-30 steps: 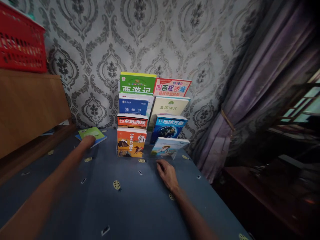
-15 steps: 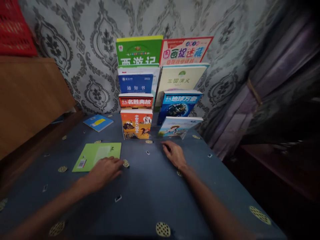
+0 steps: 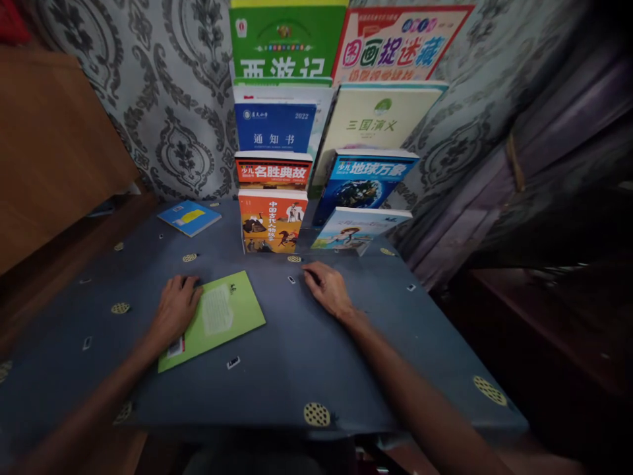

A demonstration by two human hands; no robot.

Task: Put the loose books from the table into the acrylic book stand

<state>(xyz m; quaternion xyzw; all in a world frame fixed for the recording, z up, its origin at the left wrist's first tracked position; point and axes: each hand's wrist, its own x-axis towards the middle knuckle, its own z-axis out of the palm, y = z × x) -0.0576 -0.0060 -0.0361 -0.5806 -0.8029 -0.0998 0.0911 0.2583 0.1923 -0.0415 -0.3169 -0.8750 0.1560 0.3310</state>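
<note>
A light green book (image 3: pixel 242 307) lies flat and askew on the table, its back cover with a pale text patch and a barcode facing up. My left hand (image 3: pixel 177 305) is at its left edge, fingers bent around that edge and thumb over the cover, partly hiding the barcode. To the right, my right hand (image 3: pixel 326 289) rests on the tabletop with fingers curled together and nothing seen in them. Just beyond it stand an orange book (image 3: pixel 273 223) and a light blue book (image 3: pixel 363 229) in the front row of a tiered display.
Behind these rise a blue booklet (image 3: pixel 274 125), a globe-cover book (image 3: pixel 366 181), a cream book (image 3: pixel 383 119) and a green book (image 3: pixel 289 39). A small blue book (image 3: pixel 189 218) lies at the back left. A wooden cabinet (image 3: pixel 54 152) and a purple curtain (image 3: pixel 475 178) flank the table (image 3: pixel 277 396).
My left hand has gone from the green book's right side to its left edge. The book has turned and slid nearer to me. The view has tilted down; my right hand stays curled.
</note>
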